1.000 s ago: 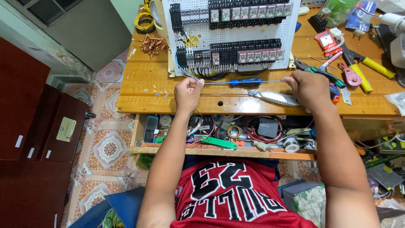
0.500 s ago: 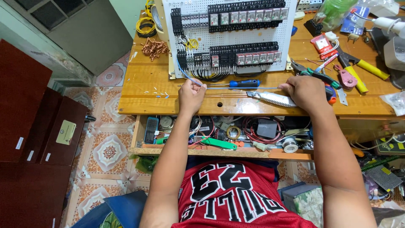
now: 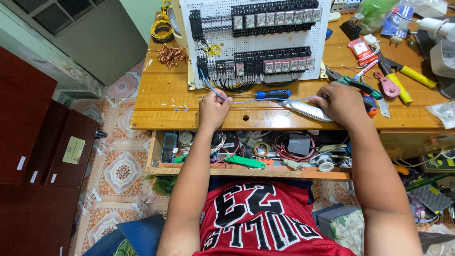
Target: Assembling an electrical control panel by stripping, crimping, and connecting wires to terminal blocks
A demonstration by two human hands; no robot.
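Left hand (image 3: 214,110) grip clamped on blue wire (image 3: 265,100), right hand (image 3: 342,102) seemingly pinching its other end

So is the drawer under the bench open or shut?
Open. The drawer is pulled out below the bench edge, and its contents show from above: wire coils, tape rolls, a green tool.

My only view sits on the head, looking steeply down and close over the worktop (image 3: 294,116) beyond both hands.
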